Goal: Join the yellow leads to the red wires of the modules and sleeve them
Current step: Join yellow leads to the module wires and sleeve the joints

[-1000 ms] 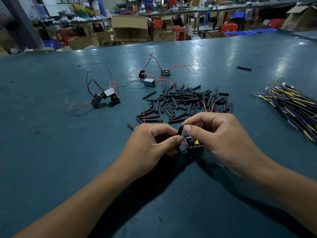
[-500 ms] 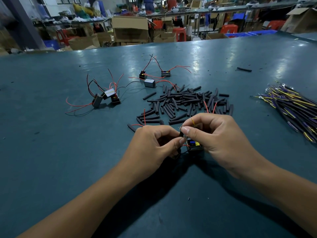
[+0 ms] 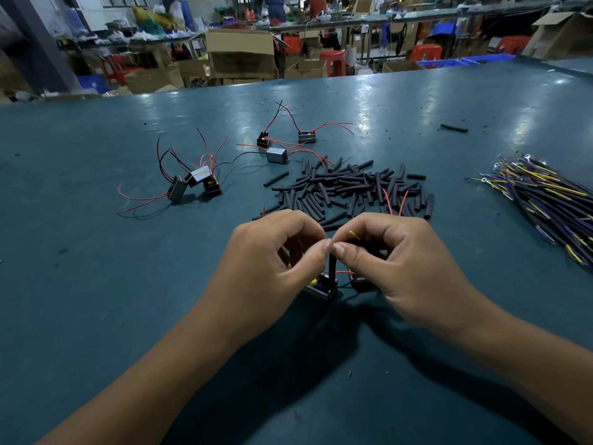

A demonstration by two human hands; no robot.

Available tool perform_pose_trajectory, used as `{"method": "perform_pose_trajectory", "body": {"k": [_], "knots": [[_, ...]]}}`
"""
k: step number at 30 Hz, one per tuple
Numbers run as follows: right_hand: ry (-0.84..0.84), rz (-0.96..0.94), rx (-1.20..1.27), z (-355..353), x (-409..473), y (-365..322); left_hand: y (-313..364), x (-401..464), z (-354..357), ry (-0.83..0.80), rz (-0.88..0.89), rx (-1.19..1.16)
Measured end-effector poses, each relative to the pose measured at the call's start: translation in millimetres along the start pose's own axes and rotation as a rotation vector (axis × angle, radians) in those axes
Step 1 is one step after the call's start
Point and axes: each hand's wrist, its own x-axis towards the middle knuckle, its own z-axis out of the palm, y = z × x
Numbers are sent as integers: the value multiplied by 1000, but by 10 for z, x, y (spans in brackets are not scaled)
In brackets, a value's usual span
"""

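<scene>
The left hand (image 3: 276,258) and right hand (image 3: 394,261) meet fingertip to fingertip over the middle of the dark teal tabletop (image 3: 96,300), toward its near edge. Both have their fingers curled, and thumb and forefinger of each pinch the top of one short black sleeve tube (image 3: 332,268), which stands nearly upright between them. A thin yellow lead (image 3: 354,234) loops out above the right forefinger. Just under the hands a small black box module (image 3: 321,285) with yellow and blue parts inside rests on the tabletop, a red wire (image 3: 345,272) running from it toward the right hand; a second dark module (image 3: 361,282) sits half hidden under the right palm.

Beyond the hands, near the tabletop's centre, lies a loose heap of black sleeve pieces (image 3: 353,187), too many to count, with two red wire ends (image 3: 396,200) sticking up at its near right side. One stray black sleeve (image 3: 454,128) lies apart toward the far right.

Left of the heap sits a cluster of three modules (image 3: 195,183) trailing red and black wires. Farther back sits another group of three modules (image 3: 282,144), one of them grey. Against the right edge lies a bundle of yellow and purple leads (image 3: 545,194) with ring terminals, uncountable.

Past the far edge stand cardboard boxes (image 3: 240,53), red plastic stools (image 3: 333,61) and blue bins (image 3: 439,63)
</scene>
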Motion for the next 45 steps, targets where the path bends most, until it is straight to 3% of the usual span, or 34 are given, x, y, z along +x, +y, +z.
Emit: {"method": "perform_pose_trajectory", "body": {"k": [7,11,20,22,26,29,35,45], "knots": [[-2,-106,-129,23,-17,-29,24,25,-47,-118,-164,-102],[12,-196,-284,36,-35,-64,45,41,-43,-139,-438,-405],[-18,-360,-490,50,-60,-81,113,24,-42,-281,-900,-830],[-20,-334,-446,31,-51,-71,108,27,-53,-243,-784,-749],[-17,-276,-373,-10,-19,-49,21,45,-218,-158,-108,-144],[-20,-267,-341,-19,-12,-39,-45,67,-275,-148,129,39],[-25,-226,-280,-29,-7,-23,-149,90,-268,-208,284,108],[-46,-235,-249,-28,-2,-11,-184,89,-163,-119,354,160]]}}
